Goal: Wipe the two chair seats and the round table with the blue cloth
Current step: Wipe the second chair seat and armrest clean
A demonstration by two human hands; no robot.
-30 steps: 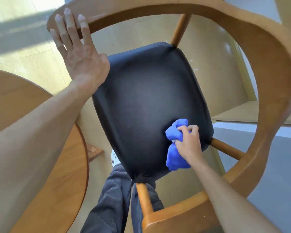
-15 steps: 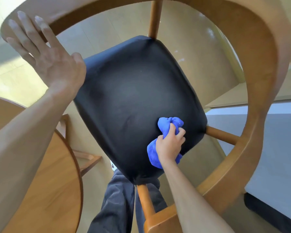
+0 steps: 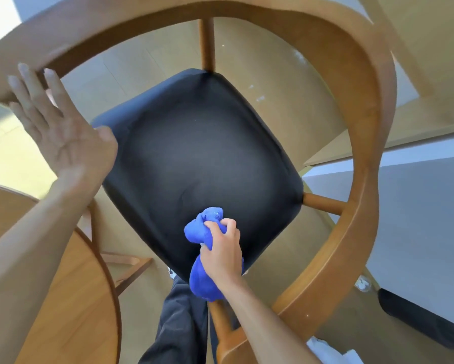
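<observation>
Cloth, blue and bunched, sits at the lower centre of the frame, pressed on the near corner of the black seat, with its lower end hanging past the seat's edge. Right hand has its grip closed tight around the cloth, fingers curled over the upper bunch, the forearm running down to the lower right of the frame. Left hand is at the upper left, its grip fully open and holding nothing: the fingers are spread flat, their tips lying against the end of the curved wooden backrest, the thumb touching the seat's left corner. That backrest arcs over the top of the frame and down the right side, joined to the seat by wooden spindles. Part of the round table fills the lower left, just beside the chair and partly hidden by the left forearm. Dark trousers show at the bottom centre, below the seat, above a pale wooden floor. The upper left is blurred.
</observation>
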